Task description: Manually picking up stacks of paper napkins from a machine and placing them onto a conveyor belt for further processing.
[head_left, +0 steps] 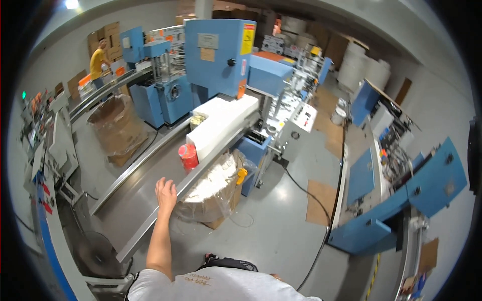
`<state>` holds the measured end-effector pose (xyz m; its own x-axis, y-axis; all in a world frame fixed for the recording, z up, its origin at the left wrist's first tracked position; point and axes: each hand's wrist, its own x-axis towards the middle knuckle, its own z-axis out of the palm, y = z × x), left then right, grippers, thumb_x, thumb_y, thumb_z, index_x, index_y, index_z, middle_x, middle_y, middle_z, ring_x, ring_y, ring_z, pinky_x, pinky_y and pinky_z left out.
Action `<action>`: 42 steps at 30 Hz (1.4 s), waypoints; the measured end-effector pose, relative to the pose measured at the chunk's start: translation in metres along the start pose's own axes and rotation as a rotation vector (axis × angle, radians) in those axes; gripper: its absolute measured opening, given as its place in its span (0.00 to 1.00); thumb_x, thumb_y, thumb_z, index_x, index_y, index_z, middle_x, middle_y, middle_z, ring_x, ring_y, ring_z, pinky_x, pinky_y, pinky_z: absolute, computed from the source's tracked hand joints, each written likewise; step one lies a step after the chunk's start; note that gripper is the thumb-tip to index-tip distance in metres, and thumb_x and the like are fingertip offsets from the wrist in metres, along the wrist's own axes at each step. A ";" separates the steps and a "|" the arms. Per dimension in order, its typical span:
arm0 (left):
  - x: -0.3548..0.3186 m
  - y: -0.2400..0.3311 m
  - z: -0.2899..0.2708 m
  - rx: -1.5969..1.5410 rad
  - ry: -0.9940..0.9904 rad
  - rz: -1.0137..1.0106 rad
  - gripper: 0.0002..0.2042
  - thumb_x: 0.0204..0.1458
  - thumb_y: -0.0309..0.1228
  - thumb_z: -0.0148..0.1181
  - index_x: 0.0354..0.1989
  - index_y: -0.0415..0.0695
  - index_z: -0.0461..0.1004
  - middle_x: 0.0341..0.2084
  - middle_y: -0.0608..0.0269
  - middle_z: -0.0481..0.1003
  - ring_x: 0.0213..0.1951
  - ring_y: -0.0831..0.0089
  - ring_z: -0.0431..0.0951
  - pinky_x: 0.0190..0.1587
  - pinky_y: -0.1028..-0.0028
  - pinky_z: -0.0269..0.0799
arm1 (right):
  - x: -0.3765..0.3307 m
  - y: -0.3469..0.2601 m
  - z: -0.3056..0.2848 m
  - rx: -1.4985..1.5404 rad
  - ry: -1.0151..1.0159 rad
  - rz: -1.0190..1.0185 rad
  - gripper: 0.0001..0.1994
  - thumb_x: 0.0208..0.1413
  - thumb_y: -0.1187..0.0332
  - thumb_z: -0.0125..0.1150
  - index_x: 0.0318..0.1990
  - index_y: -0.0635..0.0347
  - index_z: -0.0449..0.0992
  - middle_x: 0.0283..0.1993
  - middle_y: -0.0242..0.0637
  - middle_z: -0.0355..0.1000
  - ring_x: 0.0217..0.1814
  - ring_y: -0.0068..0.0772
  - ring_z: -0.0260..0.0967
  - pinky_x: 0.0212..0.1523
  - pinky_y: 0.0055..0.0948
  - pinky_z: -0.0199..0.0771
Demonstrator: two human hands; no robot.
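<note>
Canister (189,157) red, long block (223,122) white, trough (133,203) silver-grey, tall cabinet (213,67) blue with yellow label (247,38), co-worker's shirt (97,62) yellow, cardboard sheet (318,203) brown, floor (281,220) grey, floor tape (372,277) striped yellow and dark, wearer's shirt (236,287) pale grey with tan print (202,280)

Open room on the bare metal worktop (128,193), left of the left hand's fingers (161,185) and down toward its lower end. Ahead, from where I stand, a red container (189,158) blocks the way, with a long white block (221,123) beyond it. Raised rim (139,235) bounds the right side, plastic-lined box (201,212) of white material just outside.
</note>
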<state>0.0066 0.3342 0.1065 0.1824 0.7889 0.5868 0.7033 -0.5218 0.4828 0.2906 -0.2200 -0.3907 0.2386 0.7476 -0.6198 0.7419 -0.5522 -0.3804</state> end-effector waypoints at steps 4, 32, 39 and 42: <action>-0.012 -0.027 0.022 0.122 -0.082 -0.113 0.12 0.52 0.29 0.54 0.43 0.40 0.75 0.51 0.44 0.68 0.55 0.48 0.64 0.55 0.52 0.60 | 0.033 -0.010 -0.036 0.095 -0.018 0.043 0.20 0.49 0.51 0.54 0.42 0.51 0.81 0.50 0.45 0.74 0.56 0.47 0.69 0.56 0.39 0.68; 0.003 -0.005 0.008 -0.099 -0.155 -0.493 0.10 0.53 0.35 0.54 0.32 0.40 0.77 0.30 0.53 0.76 0.36 0.53 0.74 0.40 0.62 0.70 | 0.222 -0.248 -0.368 -0.641 -0.122 -0.708 0.10 0.46 0.66 0.60 0.36 0.58 0.77 0.36 0.44 0.76 0.40 0.47 0.74 0.41 0.40 0.74; 0.029 0.010 0.022 -0.025 -0.193 -0.738 0.11 0.51 0.39 0.55 0.31 0.47 0.79 0.24 0.58 0.79 0.30 0.59 0.80 0.34 0.65 0.73 | 0.310 -0.086 -0.294 -0.815 -0.313 -0.573 0.15 0.55 0.59 0.50 0.41 0.57 0.80 0.43 0.43 0.77 0.46 0.42 0.76 0.45 0.39 0.75; 0.010 0.003 0.018 0.018 -0.132 -0.796 0.11 0.51 0.40 0.55 0.30 0.48 0.79 0.25 0.55 0.78 0.31 0.52 0.78 0.35 0.60 0.73 | 0.315 -0.111 -0.300 -0.788 -0.491 -0.516 0.16 0.55 0.58 0.51 0.43 0.54 0.80 0.51 0.45 0.74 0.55 0.45 0.71 0.52 0.41 0.72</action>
<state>0.0234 0.3460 0.1018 -0.2990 0.9542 -0.0108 0.6672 0.2172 0.7125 0.4714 0.1872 -0.3379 -0.3694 0.4950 -0.7864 0.9198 0.3155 -0.2334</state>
